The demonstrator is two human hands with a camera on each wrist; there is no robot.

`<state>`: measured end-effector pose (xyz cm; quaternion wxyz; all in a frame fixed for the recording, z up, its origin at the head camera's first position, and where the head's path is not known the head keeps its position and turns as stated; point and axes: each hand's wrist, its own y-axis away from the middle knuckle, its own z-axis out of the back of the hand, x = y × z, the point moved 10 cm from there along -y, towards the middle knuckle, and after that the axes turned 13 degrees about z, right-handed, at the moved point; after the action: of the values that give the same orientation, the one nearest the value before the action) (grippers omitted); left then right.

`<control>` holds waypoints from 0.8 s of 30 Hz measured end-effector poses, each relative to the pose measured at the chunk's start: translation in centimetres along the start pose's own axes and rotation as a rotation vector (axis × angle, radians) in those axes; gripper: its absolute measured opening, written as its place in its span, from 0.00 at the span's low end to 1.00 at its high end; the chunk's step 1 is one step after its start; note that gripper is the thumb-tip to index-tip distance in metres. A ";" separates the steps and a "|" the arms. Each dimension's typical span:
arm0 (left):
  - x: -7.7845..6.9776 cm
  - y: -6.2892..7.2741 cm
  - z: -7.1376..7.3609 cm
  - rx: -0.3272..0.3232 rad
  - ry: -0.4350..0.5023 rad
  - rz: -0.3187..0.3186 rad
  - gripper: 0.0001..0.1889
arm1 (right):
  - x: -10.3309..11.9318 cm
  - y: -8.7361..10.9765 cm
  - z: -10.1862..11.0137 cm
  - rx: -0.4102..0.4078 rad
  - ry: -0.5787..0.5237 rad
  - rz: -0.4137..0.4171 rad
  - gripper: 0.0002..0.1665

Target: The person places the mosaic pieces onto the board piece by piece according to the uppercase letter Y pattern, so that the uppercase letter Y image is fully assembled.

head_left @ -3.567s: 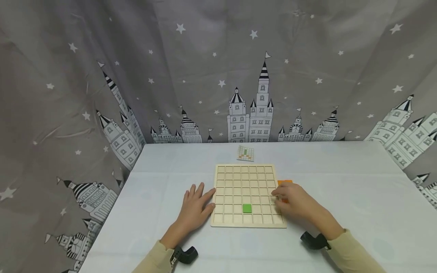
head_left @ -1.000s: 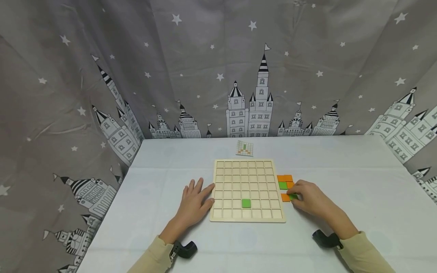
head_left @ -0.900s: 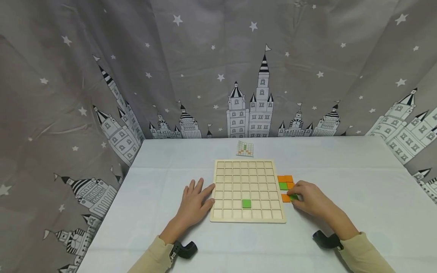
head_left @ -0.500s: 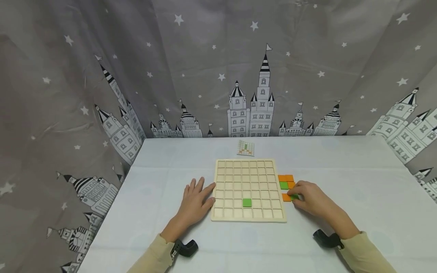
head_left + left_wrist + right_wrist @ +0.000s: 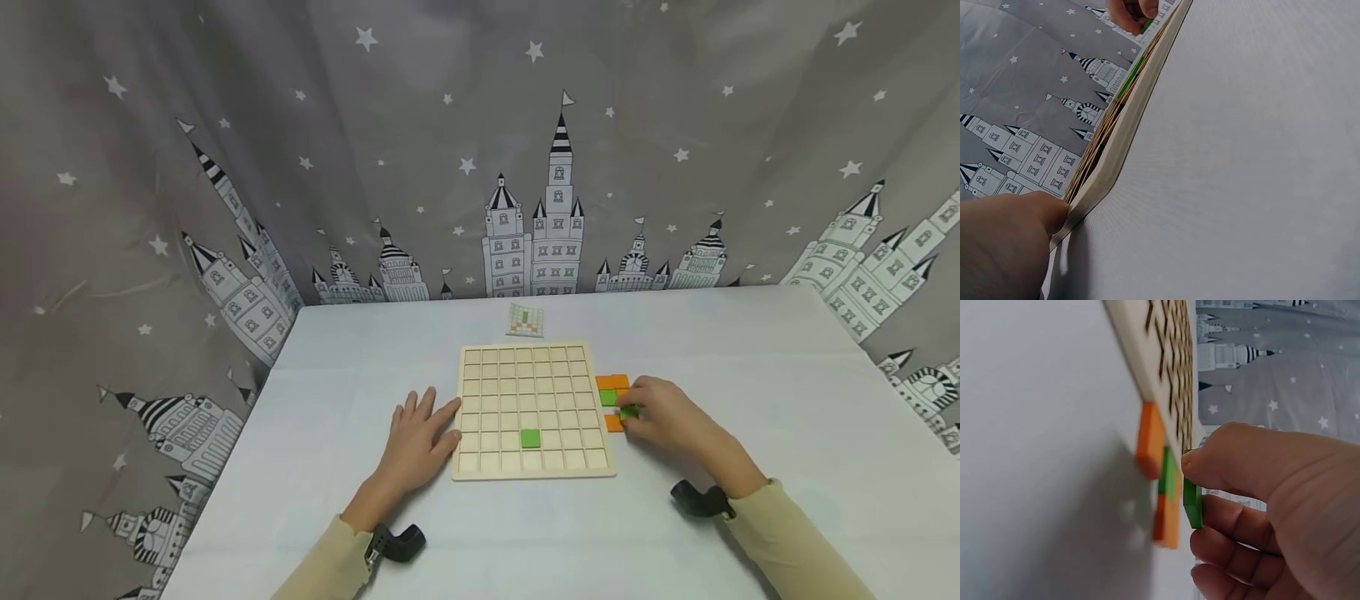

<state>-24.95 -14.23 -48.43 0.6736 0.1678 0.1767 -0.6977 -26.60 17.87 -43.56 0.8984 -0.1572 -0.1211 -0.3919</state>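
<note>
In the head view my left hand point(image 5: 412, 450) lies on the white table with fingers spread. Its thumb and forefinger touch the left edge of a pale wooden grid board point(image 5: 491, 400). A green square tile point(image 5: 530, 438) sits in a cell of the second row from the front. To the board's right, my right hand point(image 5: 667, 421) pinches another green tile point(image 5: 1192, 503) between thumb and forefinger. The right wrist view shows that tile raised off the table. Beside the board's right edge lie a loose orange tile point(image 5: 612, 423), a green tile point(image 5: 608, 397) and more orange tiles point(image 5: 612, 381).
A small card point(image 5: 526, 320) printed with a coloured grid pattern lies behind the board. White cloth covers the table point(image 5: 750, 375). A grey curtain point(image 5: 420, 125) with castles and stars hangs at the back and left.
My right hand has moved from the board's right edge to the loose tiles, taken hold of a green tile and lifted it slightly. The left hand keeps its place; the head view has shifted.
</note>
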 end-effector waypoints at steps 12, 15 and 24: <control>-0.3 0.3 -0.3 -0.012 0.010 -0.012 0.25 | 2.3 -2.6 0.5 -0.041 -0.033 0.089 0.12; -0.3 0.3 -0.5 -0.004 0.008 -0.005 0.26 | 3.1 -3.5 0.1 -0.028 -0.065 0.101 0.13; -0.3 0.2 0.1 -0.022 0.021 -0.013 0.25 | 5.5 -5.9 -0.7 -0.056 -0.039 0.210 0.14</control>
<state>-24.76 -13.98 -48.23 0.6690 0.1663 0.1925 -0.6984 -27.28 10.14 -41.17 0.9272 -0.2015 -0.1104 -0.2957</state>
